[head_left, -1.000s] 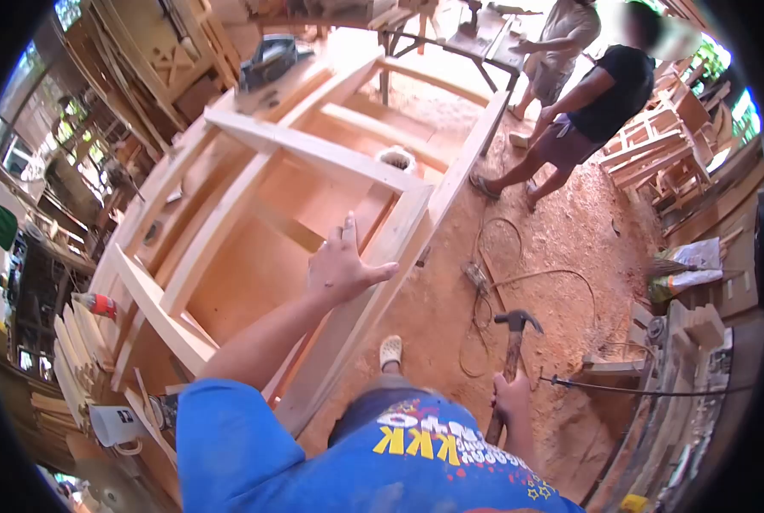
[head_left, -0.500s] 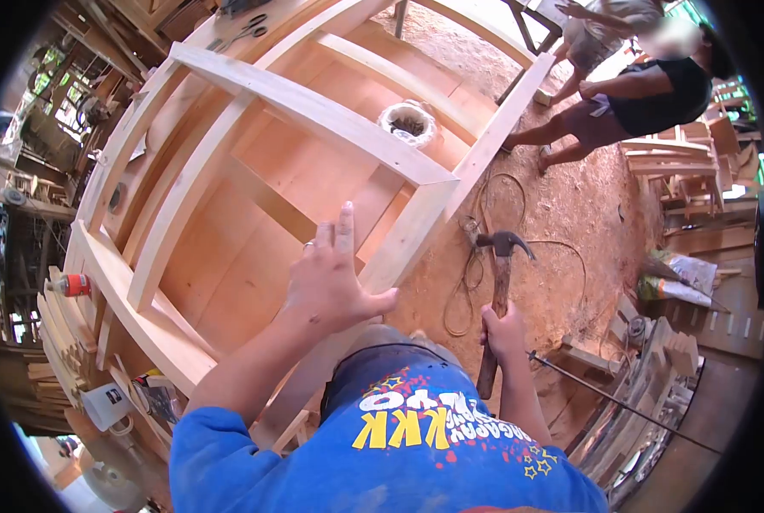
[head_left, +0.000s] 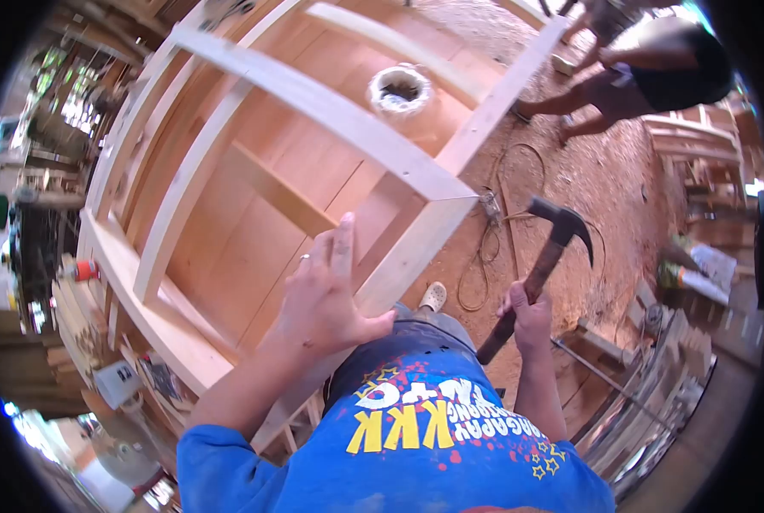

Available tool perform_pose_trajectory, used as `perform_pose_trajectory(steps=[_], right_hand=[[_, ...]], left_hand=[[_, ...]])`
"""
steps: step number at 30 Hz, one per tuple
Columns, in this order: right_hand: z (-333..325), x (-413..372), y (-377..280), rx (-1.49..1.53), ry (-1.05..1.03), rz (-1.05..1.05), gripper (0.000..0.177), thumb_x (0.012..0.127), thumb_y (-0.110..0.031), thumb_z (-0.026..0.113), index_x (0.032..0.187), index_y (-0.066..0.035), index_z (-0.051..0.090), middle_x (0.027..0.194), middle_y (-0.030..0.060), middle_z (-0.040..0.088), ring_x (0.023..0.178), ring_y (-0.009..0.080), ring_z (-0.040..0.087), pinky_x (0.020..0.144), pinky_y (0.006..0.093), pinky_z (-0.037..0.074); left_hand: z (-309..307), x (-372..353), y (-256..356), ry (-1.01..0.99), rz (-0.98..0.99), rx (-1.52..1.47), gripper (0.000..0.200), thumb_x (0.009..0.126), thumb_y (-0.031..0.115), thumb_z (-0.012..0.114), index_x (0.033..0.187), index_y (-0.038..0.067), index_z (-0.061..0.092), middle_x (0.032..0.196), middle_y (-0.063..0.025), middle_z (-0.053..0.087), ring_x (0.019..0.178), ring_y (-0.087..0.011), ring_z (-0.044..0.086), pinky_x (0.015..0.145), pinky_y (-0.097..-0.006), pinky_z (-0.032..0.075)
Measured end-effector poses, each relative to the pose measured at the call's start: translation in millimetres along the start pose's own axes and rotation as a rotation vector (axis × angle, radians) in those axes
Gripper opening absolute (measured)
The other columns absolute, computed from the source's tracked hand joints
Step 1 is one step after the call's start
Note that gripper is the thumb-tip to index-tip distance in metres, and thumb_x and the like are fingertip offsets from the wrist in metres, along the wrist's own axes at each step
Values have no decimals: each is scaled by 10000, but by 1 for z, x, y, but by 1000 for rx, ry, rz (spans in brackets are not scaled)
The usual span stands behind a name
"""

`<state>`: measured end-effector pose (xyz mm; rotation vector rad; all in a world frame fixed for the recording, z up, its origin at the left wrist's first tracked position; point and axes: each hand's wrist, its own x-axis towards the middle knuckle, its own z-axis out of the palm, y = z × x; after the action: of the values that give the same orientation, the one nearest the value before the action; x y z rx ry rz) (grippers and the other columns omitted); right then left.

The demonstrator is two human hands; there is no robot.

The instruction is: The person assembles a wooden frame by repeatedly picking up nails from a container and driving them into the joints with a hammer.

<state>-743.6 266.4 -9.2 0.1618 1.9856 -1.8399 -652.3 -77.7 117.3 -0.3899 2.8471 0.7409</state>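
The wooden frame [head_left: 313, 101] fills the left, its rails raised, seemingly so their edges stay reachable. Over its near rail the left hand [head_left: 320, 299] is spread, thumb apart, perhaps for balance; whether it touches wood I cannot tell. Clear of the frame, the right hand [head_left: 529, 316] wraps the hammer [head_left: 548, 261] mid-handle, head up, likely for control. Beyond, a co-worker [head_left: 677, 75] blocks the far side; nearer, offcuts [head_left: 683, 350] crowd the right forearm.

Hammer [head_left: 545, 262] in right hand [head_left: 530, 319], wooden frame [head_left: 316, 109]
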Motion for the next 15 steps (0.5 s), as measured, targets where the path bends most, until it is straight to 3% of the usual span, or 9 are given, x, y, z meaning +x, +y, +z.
perform_pose_trajectory(steps=[2,6,9,12,15], right_hand=[[2,10,0,63,77,57,339,1047,-365,730,985,-93,537,709,-9,523,529,96,521,511,283,486],[25,14,-32,54,172,268,325,1043,-302,735,1082,-126,465,684,-12,474,515,97,500,484,291,478],[33,16,-30,-57,173,264,314,1039,-276,737,1075,-117,469,678,-12,471,516,100,501,481,291,477],[53,13,-36,-80,186,241,308,1032,-264,746,1060,-104,485,679,4,490,518,118,511,481,297,477],[67,7,-41,-64,146,195,295,1034,-248,744,1063,-82,502,691,19,521,529,135,532,510,298,493]], left_hand=[[1,0,-3,-7,-14,-3,1357,632,532,899,1661,-44,228,1422,-267,518,1230,-435,626,982,-505,574],[7,4,-14,50,78,-69,1330,660,541,891,1658,-41,234,1427,-268,510,1269,-431,598,1042,-508,545],[8,10,-23,70,166,-123,1303,685,533,882,1657,-39,229,1439,-273,489,1308,-437,559,1094,-506,509],[-1,14,-22,-79,128,-133,1291,700,519,876,1654,-48,216,1456,-289,462,1336,-466,520,1117,-512,487],[-4,17,-18,-107,124,-84,1293,702,510,876,1651,-55,204,1464,-311,439,1325,-489,516,1120,-526,480]])
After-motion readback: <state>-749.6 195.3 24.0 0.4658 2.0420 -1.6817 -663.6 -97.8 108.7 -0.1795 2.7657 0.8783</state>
